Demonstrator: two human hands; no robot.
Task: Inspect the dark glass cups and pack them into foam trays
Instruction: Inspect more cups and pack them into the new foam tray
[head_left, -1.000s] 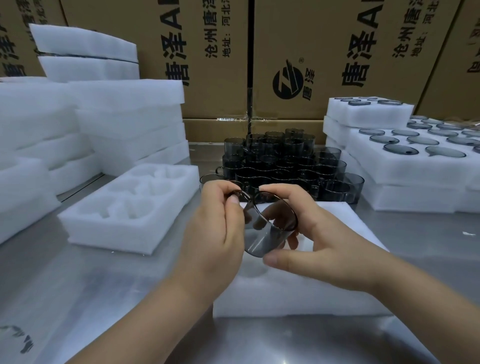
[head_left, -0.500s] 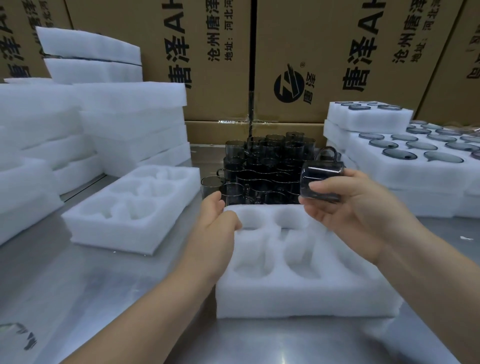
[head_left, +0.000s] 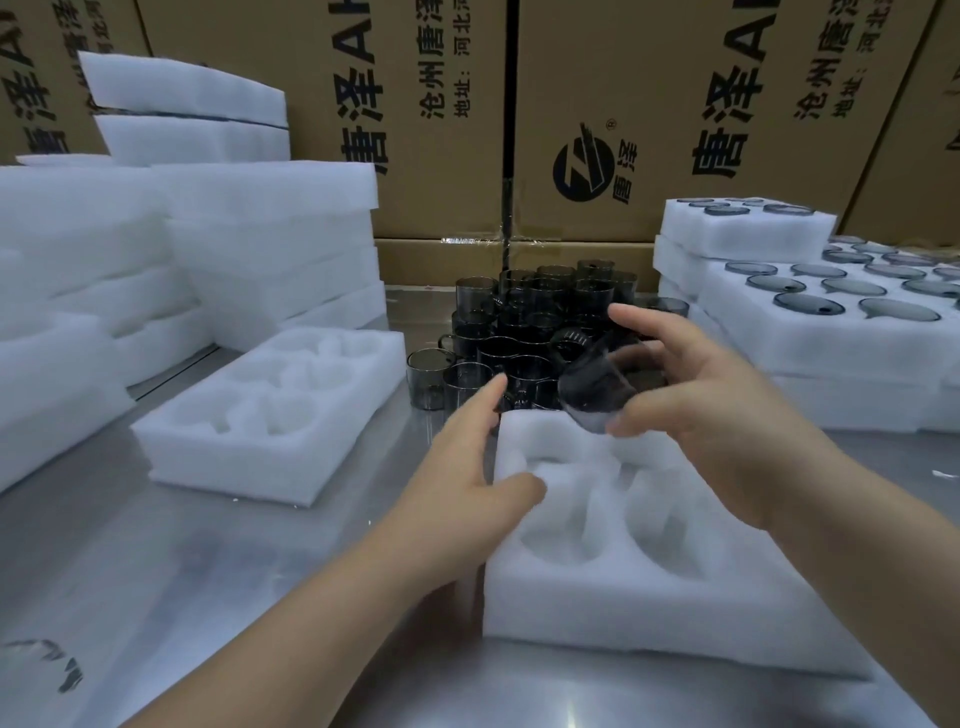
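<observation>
**A:** What fills the back?

**B:** Brown cartons (head_left: 649, 78) with black print, side by side. Below them the steel worktop (head_left: 156, 597) runs toward the camera.

**A:** And on it?

**B:** On the left is a tall foam stack (head_left: 260, 234) of white slabs. On the right are packed trays (head_left: 779, 343) in tiers, with dark rims showing in their pockets.

**A:** Any loose trays?

**B:** Two. A spare tray (head_left: 234, 462) lies left of centre with its pockets facing up. The tray (head_left: 649, 613) lies nearest the camera, between the forearms, also pockets up.

**A:** Unpacked glass?

**B:** A cluster of cups (head_left: 519, 332) stands upright mid-worktop, just beyond the tray's far edge. The rear ones sit higher than the front ones.

**A:** The hands?

**B:** The left hand (head_left: 467, 467) is spread and holds nothing. Its fingers are straight and point at the cups, and its thumb lies across the tray's left rim. The right hand (head_left: 717, 415) grips one cup (head_left: 597, 387) — thumb below, fingers over the top.

**A:** Where is that cup?

**B:** It is in the air over the tray's far end, tilted, in front of the cluster. It is blurred — I can't make out its handle.
</observation>
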